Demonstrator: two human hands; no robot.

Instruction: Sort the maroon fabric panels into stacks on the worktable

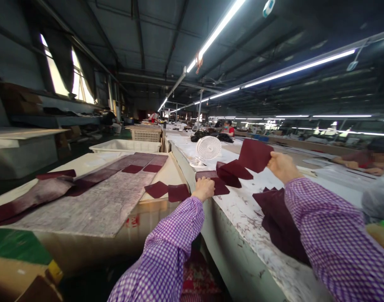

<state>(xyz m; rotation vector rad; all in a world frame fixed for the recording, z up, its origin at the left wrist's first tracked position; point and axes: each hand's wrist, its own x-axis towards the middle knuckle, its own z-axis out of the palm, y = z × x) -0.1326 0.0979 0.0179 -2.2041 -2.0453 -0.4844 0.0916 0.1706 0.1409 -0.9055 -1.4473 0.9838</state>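
Observation:
My right hand (283, 166) pinches the edge of a dark red cut piece (254, 154), a flat sheet of leather or cloth, and holds it raised above the white table (242, 214). Near the table's left edge, my left hand (203, 188) is closed with its fingers curled on another dark red piece (206, 174). More dark red pieces (232, 173) overlap between the two hands. Below my right forearm lies a crumpled dark maroon pile (278, 220), partly hidden by the sleeve.
A small white fan (208, 149) stands on the table ahead. To the left, a large greyish sheet (94, 205) and loose dark red pieces (178, 193) lie over a cream bin (160, 205). A co-worker's arm (355, 161) is at far right, and a white tub (125, 145) is farther back.

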